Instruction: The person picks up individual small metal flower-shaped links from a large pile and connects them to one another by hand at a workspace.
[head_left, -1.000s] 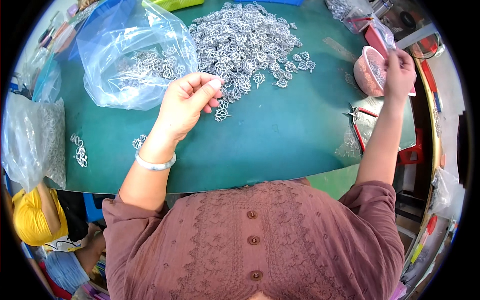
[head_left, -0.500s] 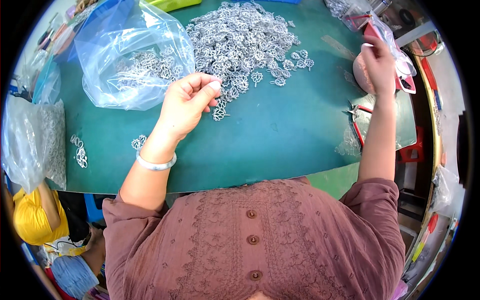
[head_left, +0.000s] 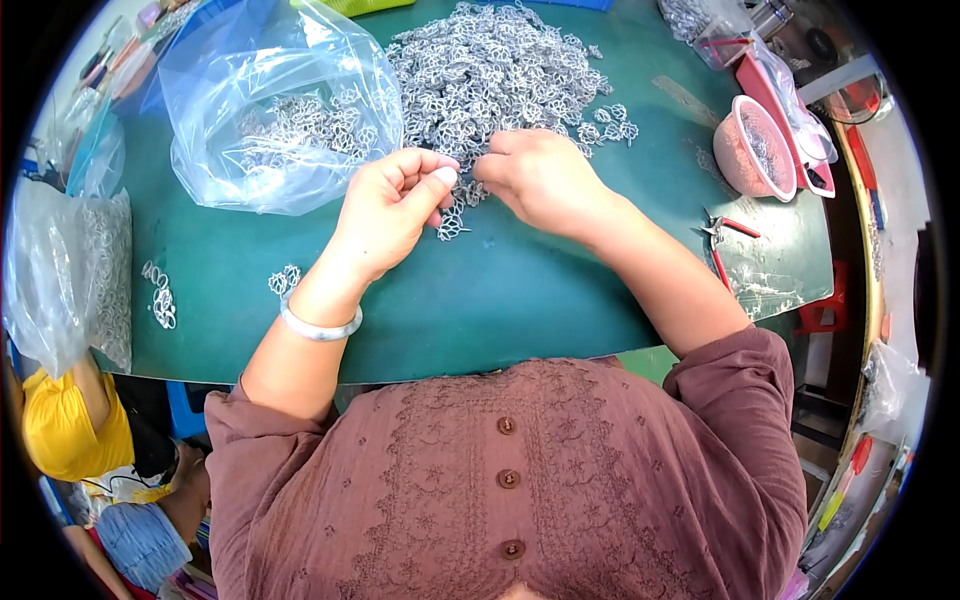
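My left hand (head_left: pixel 393 208) is closed in a pinch, thumb against the index finger, above the near edge of a heap of silver openwork metal pieces (head_left: pixel 495 75). Whatever lies between those fingertips is too small to make out. Close beside it, my right hand (head_left: pixel 548 180) is also closed, its fingertips turned toward the left ones; its contents are hidden. Just below the fingertips a few of the flower-shaped metal pieces (head_left: pixel 454 222) lie on the green tabletop (head_left: pixel 530 290). Left of the heap, an open clear plastic bag (head_left: pixel 210 150) holds more such pieces.
A pink bowl (head_left: pixel 740 165) of small parts stands at the right, near red-handled pliers (head_left: pixel 718 240). Loose rings (head_left: pixel 160 300) and a small metal cluster (head_left: pixel 284 280) lie at the left. A full plastic bag (head_left: pixel 105 280) stands by the left edge; a person in yellow (head_left: pixel 75 425) sits beyond.
My right hand has left the pink bowl and come leftward across the table to meet my left hand. The left hand has kept its pinch; the whole view has shifted slightly.
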